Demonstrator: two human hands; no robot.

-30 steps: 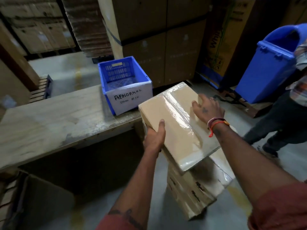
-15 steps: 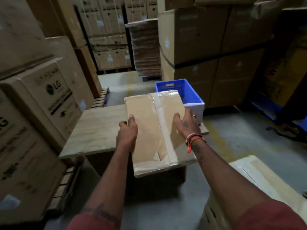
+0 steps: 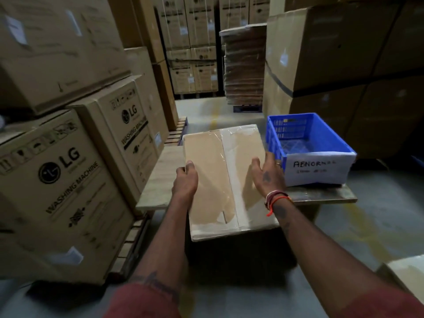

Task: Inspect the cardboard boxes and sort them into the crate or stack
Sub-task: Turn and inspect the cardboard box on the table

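Note:
A flat cardboard box sealed with clear tape lies lengthwise over the wooden table, its near end past the table's front edge. My left hand grips its left side, thumb on top. My right hand grips its right side, fingers spread on the top face. Right of the box stands a blue crate with a white paper label reading ABNORMAL; nothing shows inside it. The corner of another taped box shows at the lower right.
Large LG washing machine cartons are stacked on a pallet close to the left. Tall cartons rise behind the crate, and a pile of flat cardboard sheets stands further back. Bare concrete floor lies to the right.
The box came off the stack at my right and swung left over the table. It now lies lower and straighter beside the crate, and the view has turned left.

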